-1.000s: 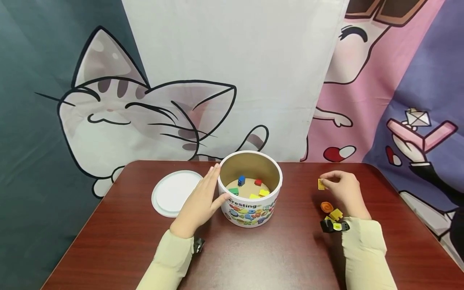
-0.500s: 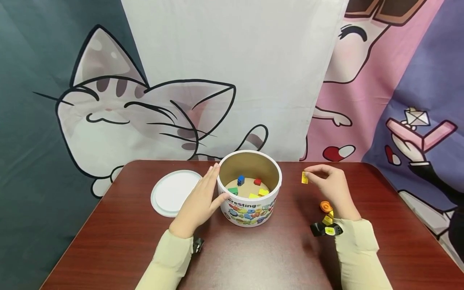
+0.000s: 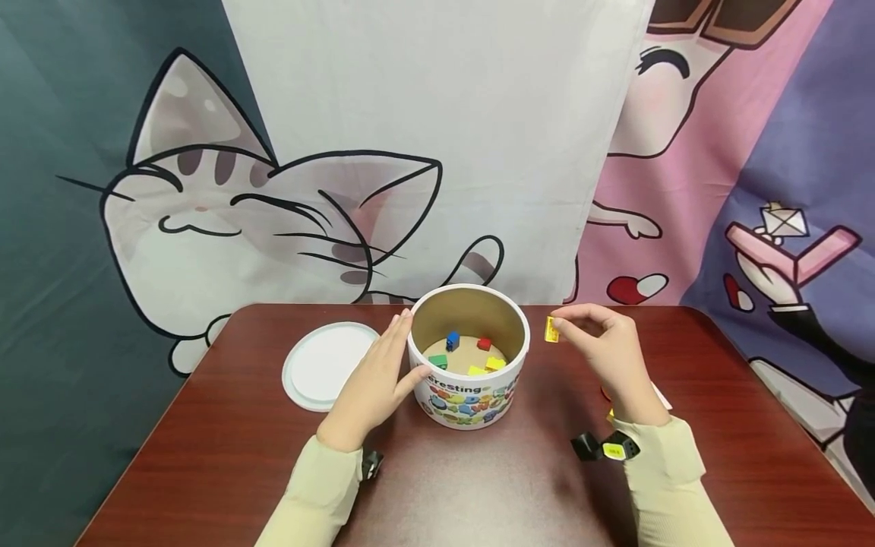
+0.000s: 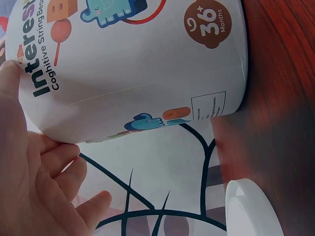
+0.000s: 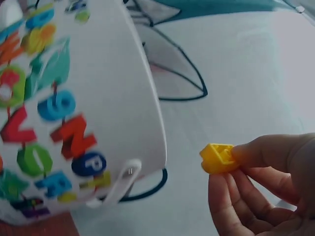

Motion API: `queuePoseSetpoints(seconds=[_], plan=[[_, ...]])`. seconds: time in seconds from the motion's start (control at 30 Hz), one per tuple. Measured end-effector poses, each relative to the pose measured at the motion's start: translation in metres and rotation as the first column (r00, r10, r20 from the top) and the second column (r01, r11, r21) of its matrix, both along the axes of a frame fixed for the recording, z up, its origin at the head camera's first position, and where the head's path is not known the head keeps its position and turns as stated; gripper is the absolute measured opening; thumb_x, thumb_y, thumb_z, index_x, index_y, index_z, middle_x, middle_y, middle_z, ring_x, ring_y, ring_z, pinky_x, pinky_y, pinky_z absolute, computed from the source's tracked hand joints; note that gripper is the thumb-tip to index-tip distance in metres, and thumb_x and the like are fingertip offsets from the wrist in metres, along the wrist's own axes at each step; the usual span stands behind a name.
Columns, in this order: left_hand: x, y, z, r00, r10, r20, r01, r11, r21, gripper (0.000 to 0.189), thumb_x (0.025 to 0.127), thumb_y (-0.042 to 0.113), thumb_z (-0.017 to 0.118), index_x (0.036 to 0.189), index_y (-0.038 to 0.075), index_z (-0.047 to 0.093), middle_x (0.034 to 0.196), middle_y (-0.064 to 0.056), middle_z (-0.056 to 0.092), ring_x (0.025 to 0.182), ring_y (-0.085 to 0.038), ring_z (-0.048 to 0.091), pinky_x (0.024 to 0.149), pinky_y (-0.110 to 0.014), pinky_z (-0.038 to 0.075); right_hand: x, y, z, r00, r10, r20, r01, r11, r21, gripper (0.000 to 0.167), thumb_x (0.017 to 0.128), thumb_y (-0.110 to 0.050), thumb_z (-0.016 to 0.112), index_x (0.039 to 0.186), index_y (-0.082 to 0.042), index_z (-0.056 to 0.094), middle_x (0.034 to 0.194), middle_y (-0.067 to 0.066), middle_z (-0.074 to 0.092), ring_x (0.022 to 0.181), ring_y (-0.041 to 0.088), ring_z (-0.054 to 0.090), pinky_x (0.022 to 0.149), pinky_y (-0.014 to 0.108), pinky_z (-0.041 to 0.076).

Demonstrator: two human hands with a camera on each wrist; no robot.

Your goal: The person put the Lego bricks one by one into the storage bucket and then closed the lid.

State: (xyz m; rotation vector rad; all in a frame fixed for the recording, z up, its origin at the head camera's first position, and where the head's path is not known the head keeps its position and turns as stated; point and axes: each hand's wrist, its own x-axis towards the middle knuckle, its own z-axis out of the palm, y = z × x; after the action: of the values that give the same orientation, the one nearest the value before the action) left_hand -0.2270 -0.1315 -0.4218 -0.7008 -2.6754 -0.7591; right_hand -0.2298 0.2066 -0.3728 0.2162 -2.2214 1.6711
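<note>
A white round bucket [image 3: 468,403] with printed toy pictures stands upright and uncovered on the table. My left hand [image 3: 369,384] rests against its left side, fingers straight and thumb at the front rim. In the left wrist view that hand [image 4: 44,162] lies along the bucket wall [image 4: 138,64]. Right of the rim, my right hand [image 3: 604,353] pinches a small yellow toy block [image 3: 551,329] between thumb and fingers, held above the table. The right wrist view shows the yellow block [image 5: 218,158] hollow on one face, beside the bucket [image 5: 103,98].
Inside the bucket lie a blue block [image 3: 453,341], a red block [image 3: 484,344], a green block [image 3: 438,361] and yellow blocks [image 3: 495,365]. A white lid [image 3: 321,372] lies left on the brown table [image 3: 465,486]. Other pieces are mostly hidden behind my right wrist.
My right hand has moved left with the yellow block, from over the right of the table to near the bucket rim. The left hand stays at the bucket.
</note>
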Motion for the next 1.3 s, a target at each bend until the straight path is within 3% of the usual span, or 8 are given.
queuePoseSetpoints(seconds=[0.3,0.47,0.7,0.8,0.9,1.0,1.13,1.3], plan=[[0.001,-0.001,0.000,1.000,0.002,-0.014,-0.002,1.000,-0.002,0.085,0.100,0.048,0.060,0.161,0.004,0.021,0.167,-0.010,0.024,0.153,-0.028,0.024,0.120,-0.052,0.027,-0.002,-0.026,0.007,0.989,0.092,-0.113,-0.094,0.996,-0.009,0.015,0.090,-0.004,0.076,0.103,0.003,0.076,0.093,0.009,0.075,0.078,0.009,0.071,0.072,0.020,0.058],[0.001,-0.001,0.001,1.000,0.004,-0.014,-0.004,1.000,-0.004,0.085,0.100,0.048,0.061,0.161,0.004,0.022,0.167,-0.010,0.024,0.153,-0.028,0.023,0.121,-0.051,0.026,-0.012,-0.045,0.012,0.985,0.081,-0.153,-0.057,0.986,0.158,0.009,0.089,-0.006,0.077,0.097,-0.003,0.079,0.089,0.007,0.071,0.075,0.011,0.067,0.068,0.018,0.056],[0.001,-0.001,0.002,1.000,0.008,-0.011,-0.008,1.000,-0.001,0.086,0.100,0.048,0.061,0.161,0.004,0.021,0.167,-0.010,0.025,0.153,-0.028,0.023,0.120,-0.053,0.026,-0.036,-0.067,0.011,0.977,0.133,-0.166,-0.041,0.884,0.466,0.005,0.088,-0.005,0.076,0.092,-0.005,0.077,0.088,0.007,0.069,0.080,0.022,0.067,0.073,0.038,0.056],[0.001,0.000,0.001,1.000,0.007,-0.015,-0.007,1.000,0.001,0.085,0.100,0.048,0.061,0.161,0.004,0.022,0.166,-0.011,0.026,0.153,-0.029,0.024,0.120,-0.053,0.026,-0.044,-0.073,0.008,0.976,0.162,-0.144,-0.063,0.848,0.526,0.004,0.088,-0.003,0.075,0.092,-0.003,0.076,0.089,0.009,0.068,0.083,0.025,0.069,0.076,0.042,0.057],[0.000,0.000,0.000,1.000,0.004,-0.031,-0.004,1.000,0.004,0.084,0.100,0.048,0.061,0.161,0.004,0.023,0.166,-0.011,0.026,0.152,-0.030,0.025,0.119,-0.053,0.028,-0.048,-0.077,0.007,0.975,0.164,-0.147,-0.057,0.833,0.551,0.004,0.088,-0.003,0.074,0.092,0.000,0.075,0.089,0.011,0.067,0.082,0.027,0.069,0.077,0.043,0.058],[0.000,0.000,-0.001,0.999,0.000,-0.044,0.000,1.000,0.003,0.084,0.100,0.048,0.060,0.161,0.004,0.023,0.166,-0.011,0.026,0.152,-0.030,0.026,0.119,-0.053,0.028,-0.048,-0.077,0.005,0.975,0.151,-0.163,-0.042,0.844,0.535,0.004,0.089,-0.003,0.073,0.092,0.001,0.074,0.090,0.012,0.068,0.083,0.028,0.070,0.077,0.043,0.059],[0.000,-0.001,-0.001,0.999,-0.002,-0.048,0.002,1.000,-0.002,0.084,0.100,0.049,0.060,0.161,0.004,0.023,0.166,-0.011,0.026,0.152,-0.029,0.025,0.120,-0.054,0.027,-0.043,-0.072,0.003,0.971,0.108,-0.212,0.005,0.882,0.472,0.004,0.090,-0.003,0.071,0.093,-0.001,0.073,0.091,0.011,0.069,0.084,0.026,0.068,0.077,0.042,0.059],[0.002,-0.002,0.000,0.999,0.018,-0.050,-0.020,0.999,-0.040,0.085,0.100,0.052,0.059,0.162,0.006,0.022,0.167,-0.008,0.024,0.154,-0.026,0.022,0.121,-0.052,0.024,-0.034,-0.060,0.001,0.947,0.032,-0.318,0.092,0.926,0.365,0.005,0.090,-0.002,0.072,0.094,-0.004,0.075,0.088,0.008,0.069,0.078,0.020,0.062,0.071,0.028,0.052]])
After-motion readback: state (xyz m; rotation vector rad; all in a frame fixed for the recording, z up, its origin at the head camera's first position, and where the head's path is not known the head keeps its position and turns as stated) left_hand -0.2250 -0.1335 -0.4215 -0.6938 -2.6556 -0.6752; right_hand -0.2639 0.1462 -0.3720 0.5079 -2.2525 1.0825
